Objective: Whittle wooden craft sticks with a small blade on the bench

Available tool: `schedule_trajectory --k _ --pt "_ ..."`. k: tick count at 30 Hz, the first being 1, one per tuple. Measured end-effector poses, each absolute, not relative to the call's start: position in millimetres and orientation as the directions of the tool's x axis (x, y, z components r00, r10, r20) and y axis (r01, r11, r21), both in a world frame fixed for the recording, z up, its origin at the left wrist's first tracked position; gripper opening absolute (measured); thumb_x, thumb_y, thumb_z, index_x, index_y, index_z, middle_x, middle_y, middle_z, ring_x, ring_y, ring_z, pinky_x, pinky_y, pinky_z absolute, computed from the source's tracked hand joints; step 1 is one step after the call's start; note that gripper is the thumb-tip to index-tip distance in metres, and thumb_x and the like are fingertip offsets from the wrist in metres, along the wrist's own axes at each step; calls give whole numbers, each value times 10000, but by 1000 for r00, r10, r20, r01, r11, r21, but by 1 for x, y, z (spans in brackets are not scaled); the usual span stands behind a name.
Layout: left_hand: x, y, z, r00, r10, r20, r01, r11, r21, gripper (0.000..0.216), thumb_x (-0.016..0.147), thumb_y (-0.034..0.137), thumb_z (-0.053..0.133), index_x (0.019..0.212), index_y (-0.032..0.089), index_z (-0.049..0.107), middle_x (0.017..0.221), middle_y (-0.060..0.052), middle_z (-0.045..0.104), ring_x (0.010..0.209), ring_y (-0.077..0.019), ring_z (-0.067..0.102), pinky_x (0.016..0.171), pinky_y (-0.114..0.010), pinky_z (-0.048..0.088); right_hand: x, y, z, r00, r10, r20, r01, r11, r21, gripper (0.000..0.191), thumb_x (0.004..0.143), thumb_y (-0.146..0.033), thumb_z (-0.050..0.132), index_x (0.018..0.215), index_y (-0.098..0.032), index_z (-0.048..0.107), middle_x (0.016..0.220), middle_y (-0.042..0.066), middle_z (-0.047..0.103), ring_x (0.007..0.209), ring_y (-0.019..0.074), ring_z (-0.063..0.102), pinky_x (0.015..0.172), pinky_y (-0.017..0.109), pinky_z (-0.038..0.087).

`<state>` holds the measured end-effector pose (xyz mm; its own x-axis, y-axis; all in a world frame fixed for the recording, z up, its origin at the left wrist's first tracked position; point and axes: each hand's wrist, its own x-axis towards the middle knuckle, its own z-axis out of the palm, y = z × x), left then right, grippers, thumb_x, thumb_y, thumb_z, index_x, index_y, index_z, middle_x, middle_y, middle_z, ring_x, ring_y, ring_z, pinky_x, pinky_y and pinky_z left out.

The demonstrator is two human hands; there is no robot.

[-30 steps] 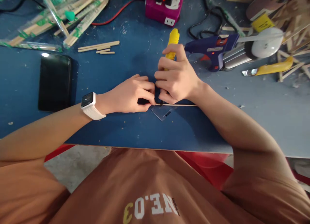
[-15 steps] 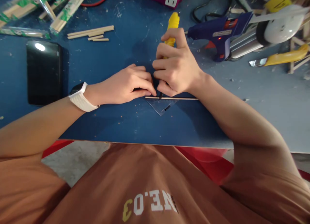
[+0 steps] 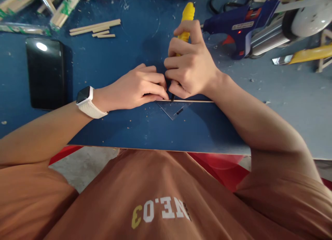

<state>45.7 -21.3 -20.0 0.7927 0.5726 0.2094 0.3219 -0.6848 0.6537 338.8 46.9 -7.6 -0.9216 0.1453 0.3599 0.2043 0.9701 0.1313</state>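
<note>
My right hand (image 3: 190,62) is wrapped round a yellow-handled cutter knife (image 3: 188,12), held upright. Its dark blade points down and meets a thin wooden stick (image 3: 198,101) lying crosswise on the table. My left hand (image 3: 141,86) lies just left of the blade, fingers curled together, with the fingertips pressing on the stick near its left end. Under the stick, on the near side, a clear triangular set square (image 3: 169,111) lies flat with one corner towards me. My right wrist hides the stick's right end.
Short wooden sticks (image 3: 95,28) and bagged sticks (image 3: 66,10) lie at the far left, above a black phone-like slab (image 3: 45,74). A blue glue gun (image 3: 240,25), its red light lit, and another yellow cutter (image 3: 308,55) are on the right. The blue table's (image 3: 155,136) edge is near my body.
The view has shifted slightly, so the table things sit a little higher. Both hands keep their places at the stick, and the blade still touches it.
</note>
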Motion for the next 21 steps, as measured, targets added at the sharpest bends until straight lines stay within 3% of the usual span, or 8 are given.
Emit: schedule_trajectory --k 4,8,13,21 --pt "45 -21 -22 806 557 202 325 -701 635 380 1348 590 652 1381 451 1004 1230 -58 944 1155 -323 828 1141 -557 618 338 47 -7 -934 185 305 221 971 86 407 1146 -270 487 769 -318 632 738 -2 601 1011 265 684 1302 666 645" --pt "46 -21 -23 817 536 211 321 -728 606 410 1358 570 611 1447 450 992 1237 -77 938 1169 -324 828 1117 -562 623 339 48 -9 -925 156 345 204 973 108 433 1160 -254 443 777 -296 642 750 -3 597 995 239 648 1267 658 655" --pt "45 -22 -22 821 528 218 316 -737 598 437 1367 567 573 1459 462 987 1229 -84 938 1183 -328 831 1114 -573 621 341 48 -12 -931 166 327 211 971 108 361 1130 -243 528 784 -318 599 737 7 600 971 277 672 1254 702 667" --pt "45 -21 -22 817 548 180 329 -699 635 411 1358 558 610 1444 465 1001 1254 -78 938 1221 -341 832 1153 -579 628 340 49 -14 -909 120 399 193 970 148 389 1144 -245 501 783 -304 634 741 -7 620 944 244 648 1212 660 689"
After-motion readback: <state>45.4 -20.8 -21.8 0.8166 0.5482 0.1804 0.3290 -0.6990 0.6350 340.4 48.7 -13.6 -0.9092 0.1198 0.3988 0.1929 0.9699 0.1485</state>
